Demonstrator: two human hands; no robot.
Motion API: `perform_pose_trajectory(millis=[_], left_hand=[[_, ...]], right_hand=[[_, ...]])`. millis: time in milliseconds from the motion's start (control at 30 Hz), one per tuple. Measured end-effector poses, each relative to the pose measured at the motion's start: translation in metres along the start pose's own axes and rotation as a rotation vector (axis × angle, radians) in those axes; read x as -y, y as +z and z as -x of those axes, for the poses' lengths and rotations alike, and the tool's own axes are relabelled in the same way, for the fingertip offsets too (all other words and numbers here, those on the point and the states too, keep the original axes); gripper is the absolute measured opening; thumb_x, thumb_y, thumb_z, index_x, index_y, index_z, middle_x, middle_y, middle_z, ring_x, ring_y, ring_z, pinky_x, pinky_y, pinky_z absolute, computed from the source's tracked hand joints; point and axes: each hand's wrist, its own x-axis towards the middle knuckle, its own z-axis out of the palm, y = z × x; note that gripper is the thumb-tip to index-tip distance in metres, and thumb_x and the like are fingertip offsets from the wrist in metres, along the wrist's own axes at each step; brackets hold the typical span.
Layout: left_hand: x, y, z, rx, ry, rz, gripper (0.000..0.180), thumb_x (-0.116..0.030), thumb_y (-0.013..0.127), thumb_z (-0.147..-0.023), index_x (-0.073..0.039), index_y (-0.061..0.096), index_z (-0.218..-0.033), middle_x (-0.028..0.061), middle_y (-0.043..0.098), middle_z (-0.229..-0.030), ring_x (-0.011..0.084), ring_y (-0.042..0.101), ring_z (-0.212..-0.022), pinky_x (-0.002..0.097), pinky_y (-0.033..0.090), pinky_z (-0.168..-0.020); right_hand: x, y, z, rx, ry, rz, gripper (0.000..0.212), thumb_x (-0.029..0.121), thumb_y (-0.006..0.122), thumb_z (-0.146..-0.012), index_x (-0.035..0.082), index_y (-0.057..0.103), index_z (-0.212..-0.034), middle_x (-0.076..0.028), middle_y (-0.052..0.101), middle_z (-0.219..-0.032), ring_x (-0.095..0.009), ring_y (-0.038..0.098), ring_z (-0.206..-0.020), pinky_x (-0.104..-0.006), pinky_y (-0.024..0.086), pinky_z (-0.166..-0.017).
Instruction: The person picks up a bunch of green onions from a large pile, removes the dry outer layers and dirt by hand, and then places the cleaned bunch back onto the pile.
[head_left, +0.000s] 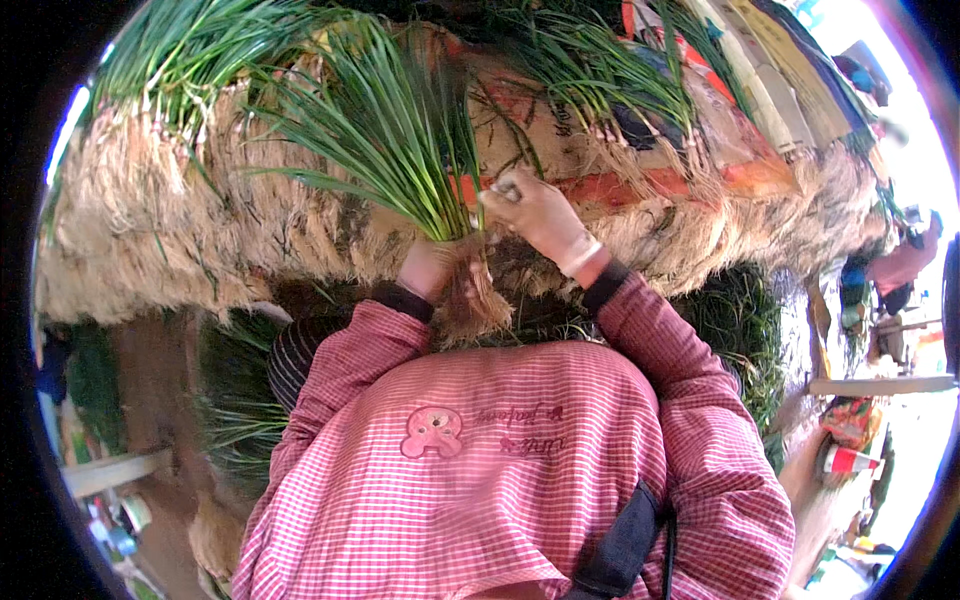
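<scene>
My left hand (427,268) is wrapped round the base of a bunch of green onions (408,165). Their long leaves fan up and to the left, and the pale roots hang below the fist. Just right of the bunch is my right hand (545,218), in a pale thin glove. Its fingers are curled together close to the stems; whether something small sits between them is hidden. A dark green leaf (520,130) stands behind those fingers.
More green onions lie in piles at the far left (205,50) and far right (610,75), with a thick mat of roots (150,220) along the near edge. Orange and brown sacking (590,190) lies between. Several people and a red-and-white cone (848,459) are off to the right.
</scene>
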Motion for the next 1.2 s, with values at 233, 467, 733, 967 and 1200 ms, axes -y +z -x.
perform_pose_trajectory(millis=[233,467,733,967,1200], left_hand=[[-0.009,0.014,0.009,-0.054,-0.035,0.096,0.024,-0.018,0.072,-0.089,-0.001,0.063,-0.103,0.0030,0.064,-0.078,0.0121,0.057,-0.055,0.0267,0.046,-0.044],[-0.006,-0.017,0.010,-0.100,0.084,0.310,0.022,-0.022,0.063,-0.095,-0.007,0.059,-0.110,0.0046,0.060,-0.084,0.0176,0.060,-0.070,0.0312,0.052,-0.058],[-0.035,-0.037,0.044,0.561,0.230,0.801,0.019,-0.029,0.048,-0.103,-0.013,0.050,-0.112,0.0001,0.047,-0.071,0.0171,0.051,-0.083,0.0404,0.053,-0.068],[-0.030,-0.045,0.042,0.507,0.165,0.675,0.020,-0.026,0.049,-0.103,-0.009,0.049,-0.113,0.0020,0.049,-0.071,0.0203,0.052,-0.074,0.0410,0.053,-0.064],[-0.028,-0.059,0.039,0.671,0.249,0.866,0.034,-0.020,0.061,-0.097,-0.012,0.047,-0.126,0.0016,0.055,-0.068,0.0185,0.057,-0.079,0.0363,0.049,-0.077]], right_hand=[[0.006,0.016,-0.004,-0.139,-0.118,0.369,0.026,0.030,0.062,-0.089,0.005,0.057,-0.094,-0.016,0.064,-0.074,-0.035,0.065,-0.073,-0.0461,0.051,-0.063],[-0.032,-0.015,-0.011,-0.114,0.072,-0.879,0.021,0.026,0.055,-0.099,0.009,0.061,-0.089,-0.004,0.061,-0.073,-0.014,0.056,-0.062,-0.0289,0.048,-0.059],[-0.061,-0.006,-0.004,0.259,-0.427,0.460,0.035,0.022,0.059,-0.092,0.008,0.059,-0.123,-0.016,0.067,-0.103,-0.028,0.067,-0.085,-0.0386,0.053,-0.073],[0.048,-0.006,-0.063,0.239,-0.039,-0.764,0.035,0.031,0.058,-0.099,0.000,0.061,-0.115,-0.001,0.060,-0.082,-0.011,0.054,-0.066,-0.0241,0.046,-0.061],[-0.042,-0.068,-0.046,0.106,-0.059,-1.224,0.024,0.021,0.049,-0.103,0.005,0.064,-0.111,0.005,0.044,-0.069,-0.005,0.039,-0.059,-0.0201,0.034,-0.055]])
